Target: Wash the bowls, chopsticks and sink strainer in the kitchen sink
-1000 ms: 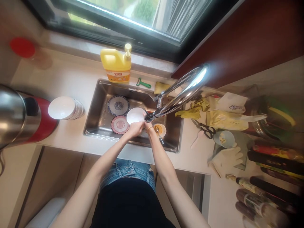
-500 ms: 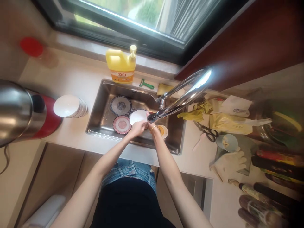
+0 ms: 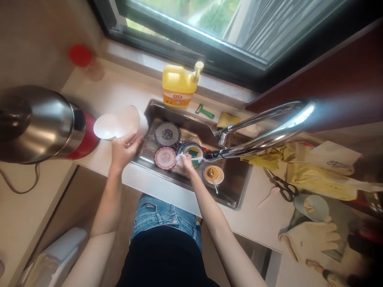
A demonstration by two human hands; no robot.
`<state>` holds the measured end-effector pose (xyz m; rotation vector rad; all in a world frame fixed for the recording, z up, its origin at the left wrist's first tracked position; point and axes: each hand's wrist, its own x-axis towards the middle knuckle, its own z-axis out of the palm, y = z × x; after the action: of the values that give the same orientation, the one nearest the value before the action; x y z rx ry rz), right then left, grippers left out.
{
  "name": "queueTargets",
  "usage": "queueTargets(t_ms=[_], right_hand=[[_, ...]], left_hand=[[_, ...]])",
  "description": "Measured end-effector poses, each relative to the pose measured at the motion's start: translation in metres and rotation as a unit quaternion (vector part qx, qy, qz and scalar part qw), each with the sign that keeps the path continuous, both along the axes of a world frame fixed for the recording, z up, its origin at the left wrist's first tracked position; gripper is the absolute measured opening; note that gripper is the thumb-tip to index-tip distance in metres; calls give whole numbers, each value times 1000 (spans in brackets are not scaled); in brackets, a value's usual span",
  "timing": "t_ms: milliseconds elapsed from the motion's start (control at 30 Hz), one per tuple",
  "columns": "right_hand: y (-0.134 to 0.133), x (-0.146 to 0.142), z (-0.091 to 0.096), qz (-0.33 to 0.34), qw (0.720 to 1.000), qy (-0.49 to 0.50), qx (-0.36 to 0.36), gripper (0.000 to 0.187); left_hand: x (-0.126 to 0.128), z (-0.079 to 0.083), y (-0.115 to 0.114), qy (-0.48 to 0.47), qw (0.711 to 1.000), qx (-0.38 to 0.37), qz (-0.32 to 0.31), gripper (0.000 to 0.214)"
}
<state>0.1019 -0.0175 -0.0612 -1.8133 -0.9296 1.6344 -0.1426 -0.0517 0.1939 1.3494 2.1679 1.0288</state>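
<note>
Left hand [image 3: 123,151] on bowl [image 3: 129,120] at stack [image 3: 104,126]; right hand [image 3: 187,161] at tap [image 3: 257,146]

Step in hand, by judgement: placing a rinsed bowl with the others; the left hand is closed on the bowl's near side, above the bench [image 3: 119,85], just left of the sink [image 3: 194,127]; the bowl overlaps the stack in view; contact between them cannot be confirmed. The right hand is low in the sink, in the water [image 3: 198,158] from the tap; a white patch at the fingertips may be splash or cloth, so whether it grips anything cannot be told. Sink contents: blue plate [image 3: 167,134]; pink plate [image 3: 165,158], nearer the person; dish [image 3: 185,148] bearing a green pad [image 3: 194,153], beside the right hand; spoon [image 3: 211,172] in a saucer [image 3: 220,174], to the right.

Next move calls for: bowl levelled; rim aligned with the stack; bowl nested straight down, without side push; grip kept until seated; left hand then freed for the sink. Caution: wet china may slip; a crooked bowl could unsettle the pile.
</note>
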Motion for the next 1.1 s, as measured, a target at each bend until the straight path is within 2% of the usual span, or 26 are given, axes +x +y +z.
queueTargets(t_ms=[100,167,233,333,433,500,567,667,733,800,933,1100], right_hand=[[-8,-17,-7,40,998,-51,-13,22],[-11,-17,-10,54,994,-87,31,24],[-13,-8,-11,77,978,-167,99,32],[-14,17,-14,169,919,-314,169,47],[-15,41,-18,330,846,-393,148,62],[-14,50,-21,408,806,-410,129,71],[-10,53,-24,441,781,-421,133,67],[-3,52,-26,466,761,-426,148,52],[1,49,-26,487,749,-426,145,46],[3,44,-25,491,750,-422,140,42],[11,34,-27,433,806,-387,118,32],[25,41,-28,360,858,-337,144,17]], left_hand=[[-39,12,-4,177,979,-97,44,32],[-59,9,-4,234,961,-135,57,34],[-75,-1,-4,261,950,-159,66,37],[-87,-17,-5,272,940,-193,70,39],[-88,-28,-5,273,934,-220,65,41],[-87,-32,-4,272,933,-229,63,42],[-87,-34,-1,268,933,-234,61,43],[-88,-36,2,256,936,-235,56,45],[-87,-38,4,250,944,-211,46,47],[-81,-41,4,246,956,-156,31,50],[-44,-56,2,224,974,-44,-7,57],[21,-97,-7,158,980,-22,-116,53]])
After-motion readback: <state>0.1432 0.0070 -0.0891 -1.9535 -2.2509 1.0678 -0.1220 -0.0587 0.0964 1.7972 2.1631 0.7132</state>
